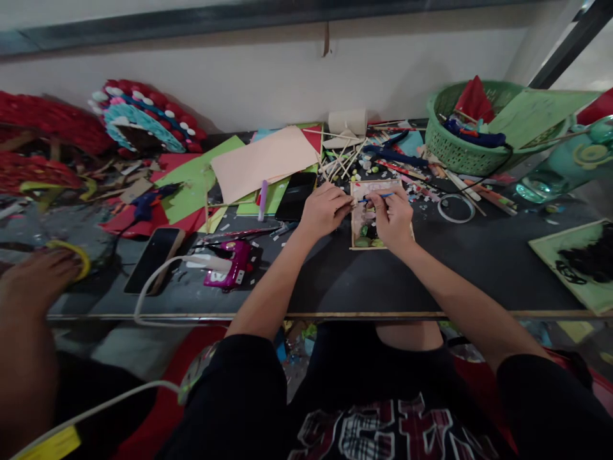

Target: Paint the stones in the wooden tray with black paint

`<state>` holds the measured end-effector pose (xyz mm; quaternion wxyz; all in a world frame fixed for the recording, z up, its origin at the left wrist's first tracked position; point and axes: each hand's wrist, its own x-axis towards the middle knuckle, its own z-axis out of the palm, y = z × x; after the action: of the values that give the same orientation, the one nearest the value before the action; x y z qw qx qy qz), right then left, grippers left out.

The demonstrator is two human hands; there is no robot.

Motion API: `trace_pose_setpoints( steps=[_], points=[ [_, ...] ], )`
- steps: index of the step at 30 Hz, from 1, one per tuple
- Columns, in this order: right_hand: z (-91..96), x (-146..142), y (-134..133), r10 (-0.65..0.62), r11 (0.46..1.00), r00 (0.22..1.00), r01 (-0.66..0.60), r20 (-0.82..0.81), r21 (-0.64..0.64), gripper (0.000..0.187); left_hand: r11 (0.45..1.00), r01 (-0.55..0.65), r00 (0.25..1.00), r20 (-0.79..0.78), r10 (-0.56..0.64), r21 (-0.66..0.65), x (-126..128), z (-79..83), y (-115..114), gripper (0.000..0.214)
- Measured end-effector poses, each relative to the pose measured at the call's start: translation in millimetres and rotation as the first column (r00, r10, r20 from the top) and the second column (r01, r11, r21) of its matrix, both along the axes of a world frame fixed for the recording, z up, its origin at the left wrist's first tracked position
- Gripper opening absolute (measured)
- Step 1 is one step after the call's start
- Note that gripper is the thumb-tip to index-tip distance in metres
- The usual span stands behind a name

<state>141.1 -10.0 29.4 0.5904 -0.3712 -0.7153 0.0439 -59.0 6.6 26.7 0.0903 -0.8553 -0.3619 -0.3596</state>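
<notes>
My left hand point(325, 211) is closed in a pinch at the left edge of a small framed craft panel point(358, 225) on the dark table. What its fingertips hold is too small to make out. My right hand point(393, 218) rests on the panel and grips a thin blue tool point(371, 199), whose tip points left toward my left fingertips. Green and pale bits lie at the panel's near end.
A green basket point(454, 150) stands back right, coloured paper sheets point(263, 163) and loose sticks point(342, 156) lie behind the hands. A phone point(154, 257), a pink device point(234, 268) and a white cable point(153, 287) lie left. A tape ring point(456, 207) sits right. Another person's foot point(36, 278) rests at far left.
</notes>
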Motion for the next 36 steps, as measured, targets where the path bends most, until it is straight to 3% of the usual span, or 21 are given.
trace_pose_setpoints(
  steps=[4,7,12,19,23,26,29,33,36],
  points=[
    [-7.5,2.7,6.8,0.047,0.994,0.992,-0.059,0.121,0.093,0.026,1.000,0.017,0.999,0.039,-0.018,0.014,-1.1,0.2,3.6,0.022],
    [-10.4,6.1,11.3,0.074,0.989,0.976,-0.098,0.204,0.108,0.026,0.995,0.061,0.997,0.044,-0.058,-0.084,-6.6,2.4,5.3,0.018],
    [-8.8,11.3,12.2,0.125,0.984,0.963,-0.151,0.239,0.095,0.024,0.978,-0.028,0.997,0.058,0.041,-0.205,-10.7,7.0,1.1,0.016],
    [-6.3,10.0,12.5,0.089,0.990,0.983,-0.105,0.158,0.093,0.037,0.979,-0.121,0.972,0.182,0.150,-0.161,-6.3,7.8,-2.3,0.017],
    [-1.1,9.1,10.9,0.130,0.984,0.988,-0.139,0.080,0.108,0.030,0.963,-0.255,0.900,0.342,0.270,-0.089,-16.1,7.6,-0.8,0.023],
    [3.0,11.5,9.2,0.089,0.995,0.995,-0.091,0.033,0.042,0.035,0.938,-0.343,0.829,0.451,0.330,-0.055,-26.7,6.8,0.4,0.029],
    [5.7,14.5,9.4,0.050,0.998,0.999,-0.050,-0.012,-0.029,0.041,0.941,-0.328,0.808,0.492,0.324,-0.080,-31.9,5.6,0.9,0.030],
    [8.8,15.3,12.5,0.070,0.997,0.995,-0.071,-0.069,-0.019,0.040,0.934,-0.349,0.766,0.551,0.330,-0.074,-35.0,2.6,4.0,0.035],
    [11.8,10.8,17.2,0.085,0.993,0.996,-0.084,0.012,-0.078,0.046,0.924,-0.378,0.719,0.612,0.329,-0.054,-40.7,-3.5,11.4,0.042]
  ],
)
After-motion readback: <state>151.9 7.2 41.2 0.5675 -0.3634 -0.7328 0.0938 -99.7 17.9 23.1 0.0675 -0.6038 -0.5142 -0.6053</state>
